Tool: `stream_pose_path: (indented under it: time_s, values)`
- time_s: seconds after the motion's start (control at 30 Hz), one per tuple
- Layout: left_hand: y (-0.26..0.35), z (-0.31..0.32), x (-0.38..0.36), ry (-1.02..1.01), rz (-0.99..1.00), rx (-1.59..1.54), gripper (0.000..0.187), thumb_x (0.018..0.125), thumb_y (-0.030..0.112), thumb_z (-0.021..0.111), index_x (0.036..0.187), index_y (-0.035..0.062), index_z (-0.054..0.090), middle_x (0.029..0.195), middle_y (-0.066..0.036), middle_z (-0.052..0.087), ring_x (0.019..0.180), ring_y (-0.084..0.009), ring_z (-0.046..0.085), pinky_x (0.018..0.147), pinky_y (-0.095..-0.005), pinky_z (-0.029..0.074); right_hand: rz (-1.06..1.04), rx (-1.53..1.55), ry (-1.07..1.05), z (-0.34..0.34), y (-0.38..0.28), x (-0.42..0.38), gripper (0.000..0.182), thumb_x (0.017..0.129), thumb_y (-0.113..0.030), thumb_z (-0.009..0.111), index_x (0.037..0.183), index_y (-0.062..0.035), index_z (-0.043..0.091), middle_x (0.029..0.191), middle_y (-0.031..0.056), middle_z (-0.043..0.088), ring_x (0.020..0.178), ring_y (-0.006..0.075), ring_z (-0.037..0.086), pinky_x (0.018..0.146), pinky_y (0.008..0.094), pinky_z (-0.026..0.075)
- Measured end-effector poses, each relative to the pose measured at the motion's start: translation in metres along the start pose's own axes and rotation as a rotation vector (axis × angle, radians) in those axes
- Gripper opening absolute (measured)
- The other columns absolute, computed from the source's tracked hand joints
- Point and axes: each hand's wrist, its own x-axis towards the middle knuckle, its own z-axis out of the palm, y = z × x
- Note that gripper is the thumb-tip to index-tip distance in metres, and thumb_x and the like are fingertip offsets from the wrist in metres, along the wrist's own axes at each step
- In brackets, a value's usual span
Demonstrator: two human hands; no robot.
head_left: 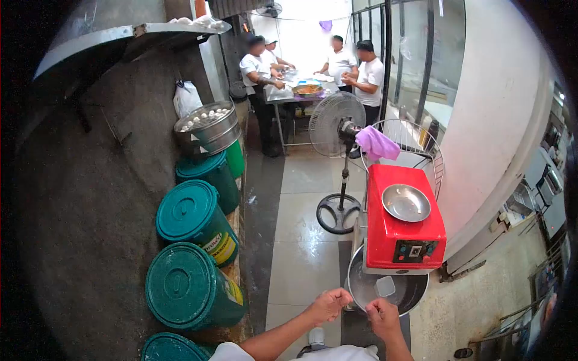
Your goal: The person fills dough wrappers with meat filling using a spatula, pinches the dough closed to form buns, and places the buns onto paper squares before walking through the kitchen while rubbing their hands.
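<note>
My left hand [330,304] is held out at the lower middle, its fingers curled and close together near the left rim of a steel mixer bowl [426,293]. Just right of it, my right hand [382,313] is closed at the bowl's front edge, thumb against the fingers. Whatever either hand may hold is too small to make out. In the bowl lies a small clear square container [385,286], beyond my right hand. Over the bowl stands the red mixer head [400,231], with a round metal dish [406,203] on top.
Green lidded bins [180,286] line the left wall, with steamer trays [211,135] of white pieces behind. A standing fan [341,129] and a purple cloth [377,143] are beyond the mixer. Several people work around a metal table [301,96] at the back.
</note>
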Motion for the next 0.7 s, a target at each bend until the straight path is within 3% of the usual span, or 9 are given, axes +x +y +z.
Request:
stream_pose_path:
  time_s: [0.07, 0.13, 0.33, 0.4, 0.43, 0.5, 0.57, 0.63, 0.7]
  values:
    - [-0.004, 0.002, -0.001, -0.048, 0.070, 0.039, 0.053, 0.085, 0.057, 0.058, 0.099, 0.0059, 0.057, 0.054, 0.006, 0.042, 0.044, -0.0046, 0.041, 0.042, -0.0212, 0.037, 0.016, -0.042, -0.015, -0.004, 0.006, -0.001, 0.013, 0.083, -0.014, 0.065, 0.081, -0.0013, 0.063, 0.069, 0.0129, 0.061, 0.067, 0.0234, 0.061, 0.064, 0.0328, 0.047]
    - [-0.012, 0.007, -0.001, -0.045, 0.097, 0.048, 0.055, 0.085, 0.059, 0.057, 0.098, 0.0060, 0.058, 0.055, 0.006, 0.043, 0.045, -0.0046, 0.041, 0.042, -0.0214, 0.037, -0.191, -0.144, 0.002, -0.008, 0.014, -0.003, 0.014, 0.082, -0.015, 0.066, 0.077, -0.0022, 0.062, 0.066, 0.0116, 0.058, 0.066, 0.0247, 0.060, 0.063, 0.0329, 0.047]
    - [-0.030, 0.049, 0.003, -0.092, 0.203, 0.096, 0.051, 0.089, 0.059, 0.050, 0.089, 0.0093, 0.057, 0.059, 0.004, 0.045, 0.051, -0.0054, 0.044, 0.047, -0.0222, 0.037, -0.382, 0.067, 0.196, -0.038, 0.018, -0.016, 0.012, 0.080, -0.012, 0.067, 0.076, -0.0022, 0.061, 0.066, 0.0118, 0.058, 0.065, 0.0258, 0.060, 0.062, 0.0333, 0.048]
    - [-0.043, 0.070, 0.010, -0.111, 0.250, 0.070, 0.049, 0.090, 0.058, 0.048, 0.086, 0.0094, 0.056, 0.061, 0.003, 0.045, 0.055, -0.0065, 0.045, 0.049, -0.0233, 0.039, -0.343, 0.081, 0.187, -0.063, 0.023, -0.029, 0.013, 0.080, -0.012, 0.067, 0.076, -0.0019, 0.061, 0.068, 0.0121, 0.059, 0.065, 0.0260, 0.060, 0.062, 0.0333, 0.048]
    - [-0.050, 0.080, 0.016, -0.109, 0.211, 0.015, 0.051, 0.088, 0.059, 0.050, 0.077, 0.0100, 0.051, 0.062, 0.001, 0.045, 0.058, -0.0100, 0.047, 0.054, -0.0261, 0.041, -0.307, 0.089, 0.178, -0.077, 0.029, -0.037, 0.013, 0.080, -0.012, 0.067, 0.075, -0.0016, 0.061, 0.069, 0.0124, 0.060, 0.064, 0.0262, 0.060, 0.061, 0.0333, 0.048]
    - [-0.065, 0.108, 0.028, -0.110, 0.167, -0.036, 0.054, 0.086, 0.061, 0.052, 0.069, 0.0106, 0.047, 0.063, -0.001, 0.045, 0.061, -0.0136, 0.049, 0.059, -0.0289, 0.043, -0.235, 0.102, 0.183, -0.106, 0.051, -0.052, 0.015, 0.080, -0.013, 0.067, 0.075, -0.0014, 0.060, 0.069, 0.0123, 0.061, 0.063, 0.0256, 0.060, 0.060, 0.0332, 0.047]
    - [-0.081, 0.144, 0.043, -0.164, 0.328, 0.138, 0.056, 0.088, 0.062, 0.049, 0.066, 0.0106, 0.044, 0.066, -0.002, 0.045, 0.067, -0.0159, 0.047, 0.065, -0.0306, 0.040, -0.166, 0.110, 0.189, -0.138, 0.078, -0.064, 0.016, 0.080, -0.014, 0.068, 0.075, -0.0013, 0.059, 0.070, 0.0123, 0.061, 0.063, 0.0250, 0.060, 0.060, 0.0332, 0.047]
    - [-0.079, 0.195, 0.056, -0.198, 0.347, 0.180, 0.057, 0.088, 0.062, 0.047, 0.066, 0.0096, 0.043, 0.068, -0.002, 0.046, 0.068, -0.0164, 0.047, 0.066, -0.0307, 0.040, -0.393, 0.087, 0.279, -0.171, 0.099, -0.075, 0.019, 0.081, -0.016, 0.068, 0.074, -0.0010, 0.058, 0.068, 0.0118, 0.060, 0.061, 0.0237, 0.059, 0.058, 0.0330, 0.046]
    - [-0.084, 0.239, 0.073, -0.230, 0.363, 0.218, 0.058, 0.089, 0.062, 0.045, 0.065, 0.0086, 0.043, 0.070, -0.002, 0.046, 0.068, -0.0169, 0.046, 0.067, -0.0308, 0.040, -0.345, 0.072, 0.302, -0.208, 0.103, -0.093, 0.016, 0.080, -0.013, 0.068, 0.074, -0.0016, 0.057, 0.069, 0.0114, 0.059, 0.062, 0.0228, 0.057, 0.058, 0.0328, 0.045]
